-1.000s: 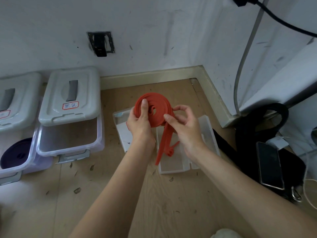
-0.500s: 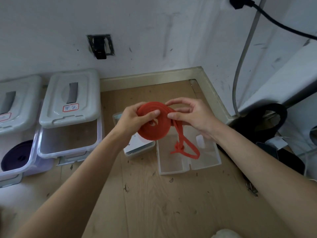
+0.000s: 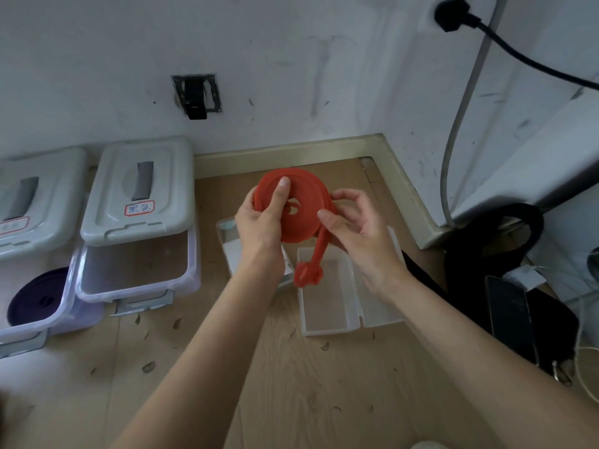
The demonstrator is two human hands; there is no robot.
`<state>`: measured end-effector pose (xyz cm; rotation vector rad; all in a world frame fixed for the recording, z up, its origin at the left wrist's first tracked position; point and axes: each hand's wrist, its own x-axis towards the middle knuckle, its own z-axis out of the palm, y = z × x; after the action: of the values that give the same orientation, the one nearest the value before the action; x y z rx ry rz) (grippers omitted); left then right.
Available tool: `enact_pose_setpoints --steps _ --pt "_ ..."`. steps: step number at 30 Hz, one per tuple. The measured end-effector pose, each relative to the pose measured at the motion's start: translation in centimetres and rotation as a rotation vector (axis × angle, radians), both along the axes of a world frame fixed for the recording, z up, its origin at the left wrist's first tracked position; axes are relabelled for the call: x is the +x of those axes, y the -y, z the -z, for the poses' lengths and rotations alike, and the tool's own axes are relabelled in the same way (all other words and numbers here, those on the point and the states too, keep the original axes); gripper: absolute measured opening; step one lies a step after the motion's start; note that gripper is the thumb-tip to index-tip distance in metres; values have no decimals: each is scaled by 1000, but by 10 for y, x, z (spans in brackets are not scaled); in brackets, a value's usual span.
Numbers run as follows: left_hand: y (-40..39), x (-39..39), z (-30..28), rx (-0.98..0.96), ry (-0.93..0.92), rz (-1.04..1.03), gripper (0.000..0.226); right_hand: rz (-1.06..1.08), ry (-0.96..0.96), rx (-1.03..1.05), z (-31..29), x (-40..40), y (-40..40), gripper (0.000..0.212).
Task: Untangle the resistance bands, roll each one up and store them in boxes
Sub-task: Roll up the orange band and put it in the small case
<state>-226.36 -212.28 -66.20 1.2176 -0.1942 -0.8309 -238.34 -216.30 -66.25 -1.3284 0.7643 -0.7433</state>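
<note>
A red resistance band (image 3: 301,218) is wound into a flat coil held in the air above the wooden floor. My left hand (image 3: 259,222) grips the coil's left side, thumb across its face. My right hand (image 3: 353,228) pinches the coil's right edge where the loose tail leaves it. The tail hangs down and ends in a knot (image 3: 308,275). Under the hands lies a small open clear box (image 3: 327,303). A dark purple band (image 3: 35,296) lies coiled in the far-left bin (image 3: 19,328).
A second clear bin (image 3: 136,286) with its grey lid (image 3: 139,192) pushed back stands left of the hands. Another small clear case (image 3: 230,241) lies behind my left wrist. A black bag (image 3: 505,254) and a phone (image 3: 509,306) sit at the right by the wall.
The coil has turned upright to face me and moved slightly up. My left thumb now lies across its face, and the tail hangs shorter, its loop drawn into a knot.
</note>
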Motion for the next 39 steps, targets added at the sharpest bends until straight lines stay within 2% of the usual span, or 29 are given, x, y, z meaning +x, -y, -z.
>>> enact_pose_setpoints --steps 3,5,7,8,11,14,19,22,24,26,28,32,35,39 --pt "-1 -7 3 6 24 31 8 61 19 39 2 -2 4 25" --pt "-8 7 4 44 119 255 21 22 -36 19 -2 -10 16 23" --pt "-14 29 1 97 258 534 37 -117 -167 -82 -9 -17 28 23" --pt "-15 36 -3 134 364 643 38 -201 -233 -145 -12 -18 30 24" --pt "-8 39 -9 256 711 823 18 -297 -325 -249 -13 -10 28 27" --pt "-3 38 -8 265 862 772 7 -269 -362 -233 -12 -9 29 30" --pt "-8 55 -20 248 829 882 10 -408 -474 -161 -16 -27 41 29" --pt "-7 58 -27 226 774 893 21 -403 -425 -118 -14 -30 38 25" --pt "-7 64 -29 207 711 856 24 -374 -405 -172 -14 -27 32 20" --pt "-10 69 -30 169 573 780 18 -344 -371 -205 -16 -25 25 26" --pt "-10 71 -29 112 425 692 12 -321 -300 -192 -17 -21 18 33" --pt "-11 64 -25 39 199 556 16 -255 -154 -143 -17 -9 4 27" --pt "-13 62 -22 57 142 523 25 -173 -114 -77 -15 -7 0 25" --pt "-11 60 -17 68 148 469 24 -100 -155 -186 -15 -5 1 15"
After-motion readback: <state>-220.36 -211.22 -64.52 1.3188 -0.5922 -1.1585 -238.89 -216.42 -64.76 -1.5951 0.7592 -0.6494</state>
